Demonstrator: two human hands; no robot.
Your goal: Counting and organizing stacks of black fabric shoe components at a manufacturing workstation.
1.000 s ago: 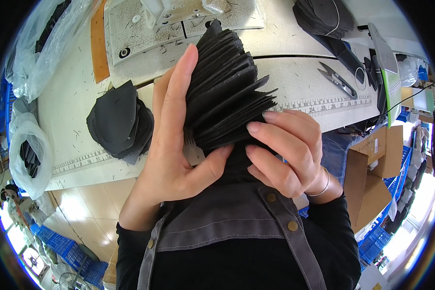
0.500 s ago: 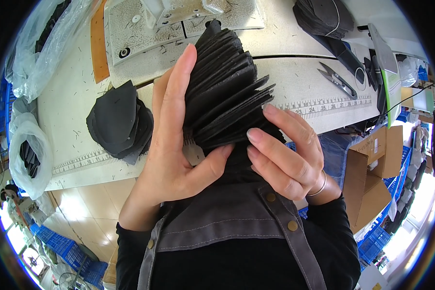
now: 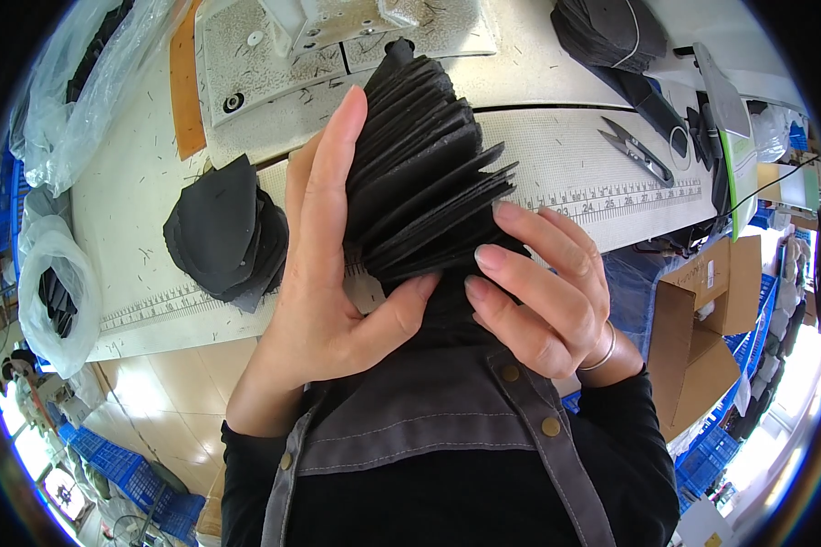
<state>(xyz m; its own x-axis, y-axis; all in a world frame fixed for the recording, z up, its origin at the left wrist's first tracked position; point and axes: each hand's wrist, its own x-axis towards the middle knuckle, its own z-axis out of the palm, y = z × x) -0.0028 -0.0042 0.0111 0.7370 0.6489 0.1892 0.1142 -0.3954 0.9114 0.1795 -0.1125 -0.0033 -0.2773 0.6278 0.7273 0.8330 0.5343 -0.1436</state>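
A thick stack of black sheet-like pieces, fabric or leather by the look of it, is fanned out in front of my chest. My left hand grips its left side, thumb under the near end and fingers up along the edge. At the stack's right edge is my right hand, fingers bent and apart, the tips beside or lightly touching the loose sheet edges. No sheet shows between those fingers. Left of my left hand lies a smaller pile of rounded black pieces on the table.
Thread snips lie on the ruled white table at right, near a banded bundle of dark pieces. A machine base plate is at the far side. Plastic bags hang left; a cardboard box stands right.
My right fingers have spread slightly and drawn back from the lower sheets of the stack. My left hand and the stack have shifted a little left.
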